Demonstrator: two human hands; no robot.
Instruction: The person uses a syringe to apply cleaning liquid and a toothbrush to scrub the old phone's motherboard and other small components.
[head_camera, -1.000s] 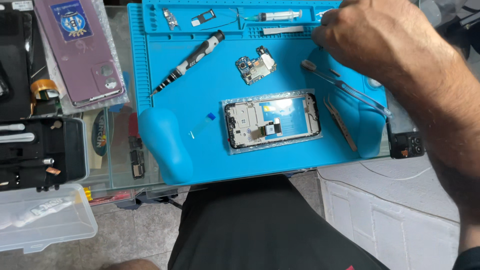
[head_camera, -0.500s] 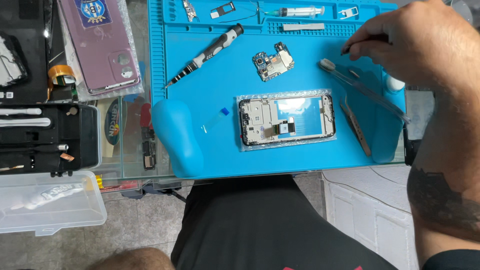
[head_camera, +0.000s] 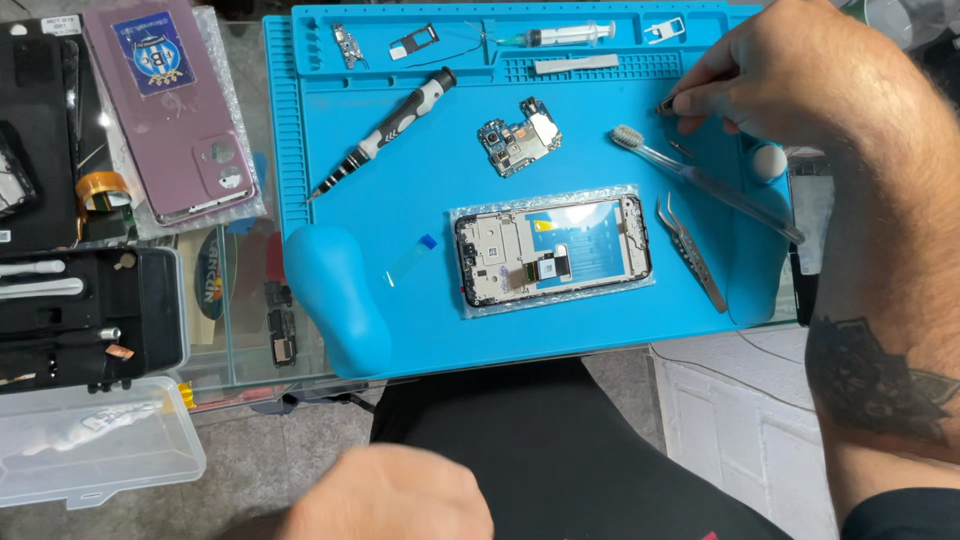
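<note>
Two hands in view. Left hand (head_camera: 390, 495) low at the near edge of the frame, off the mat, over the lap, fingers curled in loosely, holding nothing that shows. Blue silicone mat (head_camera: 420, 200) lies on a glass worktop; raised blue pad (head_camera: 335, 300) at the mat's near left corner. Opened phone frame (head_camera: 553, 251) lies flat near the mat's near edge, centre, on a clear plastic sheet, insides up. Small flex strip (head_camera: 412, 258) with a blue tip just left of it. Tweezers (head_camera: 692, 252) lie right of the frame, apart from it. Toothbrush (head_camera: 700, 180) lies slanted toward the mat's right edge, bristle head pointing to mid-mat. Circuit board (head_camera: 518, 137) mid-mat, beyond the frame. Precision screwdriver (head_camera: 385, 132) lies slanted left of the board. Right hand (head_camera: 790, 70) over the mat's far right corner, thumb and forefinger pinched almost closed on a small dark part (head_camera: 666, 104), just above the toothbrush head; kind of part too small to tell. Syringe (head_camera: 560, 37) and little parts sit in the tray slots along the mat's far edge. Off the mat, left: purple phone back cover (head_camera: 180, 120) in a plastic sleeve at the worktop's far left, black tool case (head_camera: 90, 315) nearer, clear plastic box (head_camera: 90, 455) nearest.
</note>
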